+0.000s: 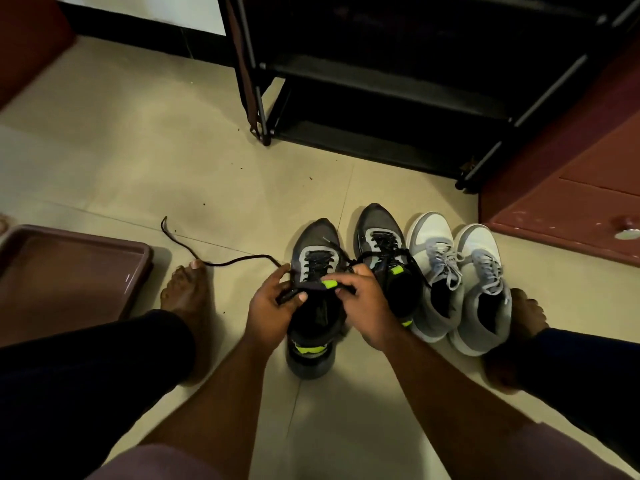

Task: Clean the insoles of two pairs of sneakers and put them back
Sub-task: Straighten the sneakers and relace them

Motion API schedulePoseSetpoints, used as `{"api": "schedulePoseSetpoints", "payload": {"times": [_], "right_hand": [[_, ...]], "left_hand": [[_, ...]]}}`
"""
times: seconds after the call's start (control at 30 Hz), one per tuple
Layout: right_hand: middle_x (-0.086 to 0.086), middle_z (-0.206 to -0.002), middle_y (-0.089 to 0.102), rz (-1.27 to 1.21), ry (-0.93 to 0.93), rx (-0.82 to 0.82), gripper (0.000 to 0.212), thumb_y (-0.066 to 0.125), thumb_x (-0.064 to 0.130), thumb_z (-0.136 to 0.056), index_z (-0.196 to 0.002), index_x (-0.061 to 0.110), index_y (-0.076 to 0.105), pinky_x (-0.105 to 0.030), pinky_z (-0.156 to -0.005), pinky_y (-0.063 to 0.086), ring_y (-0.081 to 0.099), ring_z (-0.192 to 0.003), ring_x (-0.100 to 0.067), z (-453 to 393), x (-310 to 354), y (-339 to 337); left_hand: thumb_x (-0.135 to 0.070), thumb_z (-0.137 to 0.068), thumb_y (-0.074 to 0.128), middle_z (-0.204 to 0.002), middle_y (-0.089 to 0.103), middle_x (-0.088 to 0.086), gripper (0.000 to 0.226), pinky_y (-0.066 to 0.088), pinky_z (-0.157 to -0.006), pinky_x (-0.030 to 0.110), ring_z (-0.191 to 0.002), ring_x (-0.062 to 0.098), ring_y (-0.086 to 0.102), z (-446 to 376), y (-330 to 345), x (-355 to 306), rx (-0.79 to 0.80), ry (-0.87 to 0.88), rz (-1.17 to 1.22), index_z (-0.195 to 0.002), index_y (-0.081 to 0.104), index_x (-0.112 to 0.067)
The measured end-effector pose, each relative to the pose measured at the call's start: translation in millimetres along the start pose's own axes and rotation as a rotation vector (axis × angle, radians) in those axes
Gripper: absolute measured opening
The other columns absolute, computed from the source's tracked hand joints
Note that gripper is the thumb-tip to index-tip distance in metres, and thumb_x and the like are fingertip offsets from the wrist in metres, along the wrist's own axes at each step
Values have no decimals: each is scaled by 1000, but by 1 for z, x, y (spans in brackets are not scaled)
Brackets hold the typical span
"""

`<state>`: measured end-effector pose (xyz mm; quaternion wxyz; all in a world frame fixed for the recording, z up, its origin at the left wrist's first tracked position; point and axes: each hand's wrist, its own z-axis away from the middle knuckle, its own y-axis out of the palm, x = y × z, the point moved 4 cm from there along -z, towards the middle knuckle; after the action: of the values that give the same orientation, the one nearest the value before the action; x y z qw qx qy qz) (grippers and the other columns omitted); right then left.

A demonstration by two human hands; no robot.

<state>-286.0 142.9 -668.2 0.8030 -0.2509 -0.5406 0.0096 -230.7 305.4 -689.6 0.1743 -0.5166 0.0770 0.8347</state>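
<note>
- Dark grey sneaker (313, 306) with lime tabs stands on the tiled floor (138, 161), toe pointing away.
- Left hand (270, 313) grips its collar edge and a black lace (221, 261), which trails left across the floor.
- Right hand (363, 306) pinches the tongue top by the lime tab.
- Its mate (384, 251) stands just right, touching; insoles cannot be made out inside.
- White-grey pair (460, 278) sits further right.
- Brown tray (142, 271) lies left; black rack (381, 98) stands behind.
</note>
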Motion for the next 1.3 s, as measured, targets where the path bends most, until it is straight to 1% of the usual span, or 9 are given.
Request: {"api": "schedulePoseSetpoints", "payload": {"times": [0.17, 0.3, 0.43, 0.53, 0.73, 0.93, 1.13, 1.23, 1.3], "right_hand": [[0, -101, 46, -157, 148, -127, 49, 46, -15, -84, -77, 24, 74, -38, -100, 48, 55, -103, -20, 0, -6, -2], [-1, -99, 45, 9, 36, -48, 31, 52, -6, -87, -96, 14, 74, -24, -96, 46, 52, -95, -12, 0, 9, 1], [5, -98, 53, -90, 23, 87, 25, 62, 7, -89, -111, 16, 70, -14, -89, 43, 55, -94, -4, 1, 18, 4], [-3, -97, 65, -504, 223, -88, 30, 48, -5, -93, -113, 8, 66, -28, -92, 49, 62, -89, -14, 2, 8, 0], [-10, -84, 62, -853, 406, -323, 31, 39, -11, -94, -97, 8, 64, -27, -71, 54, 61, -69, -16, -1, -3, -2], [-11, -80, 59, -761, 459, -316, 33, 37, -15, -91, -97, 3, 64, -35, -73, 50, 52, -49, -9, -8, -11, -5], [-8, -93, 67, -773, 282, -183, 31, 41, -12, -93, -101, 7, 65, -22, -69, 50, 58, -72, -14, -10, 24, -30], [-7, -97, 69, -692, 69, -95, 38, 36, -13, -94, -103, 9, 65, -26, -82, 52, 63, -86, -15, -23, 62, -51], [-5, -100, 70, -527, -78, -36, 45, 35, -18, -90, -110, 10, 65, -24, -85, 52, 65, -93, -13, -28, 88, -62]], "left_hand": [[25, -84, 51, -91, 75, 6, 57, 57, -74, 20, -83, 11, 71, -1, -6, -13, 55, -100, 116, -125, 58, -15], [21, -83, 49, -90, 69, 15, 50, 56, -68, 22, -79, 21, 65, -7, -3, -17, -33, -163, 203, -124, 60, -6], [-16, -94, 57, -99, 72, 18, 21, 54, -76, 32, -89, 30, 68, -8, -2, -10, -96, -297, 383, -109, 67, -6], [-35, -89, 69, -89, 72, 12, 29, 54, -69, 30, -75, 22, 68, -6, -3, -1, -268, -392, 360, -94, 67, -6], [-7, -90, 68, -81, 68, 9, 2, 55, -65, 26, -76, 24, 63, -13, 10, -8, -330, -387, 285, -89, 68, -5], [5, -96, 46, -76, 59, 6, 25, 53, -66, 29, -72, 20, 57, -4, 15, 7, -456, -421, 642, -78, 55, -11], [-21, -98, 50, -70, 62, -3, 13, 40, -76, 33, -73, 14, 59, -17, 11, -27, -155, -361, 381, -85, 54, -22], [-15, -102, 46, -68, 53, 2, 17, 50, -57, 25, -60, 16, 52, -31, 13, -71, -65, -187, 340, -88, 56, -13], [-17, -104, 45, -62, 48, 2, 23, 45, -53, 25, -52, 15, 47, -34, 24, -106, 30, -64, 72, -90, 61, -11]]}}
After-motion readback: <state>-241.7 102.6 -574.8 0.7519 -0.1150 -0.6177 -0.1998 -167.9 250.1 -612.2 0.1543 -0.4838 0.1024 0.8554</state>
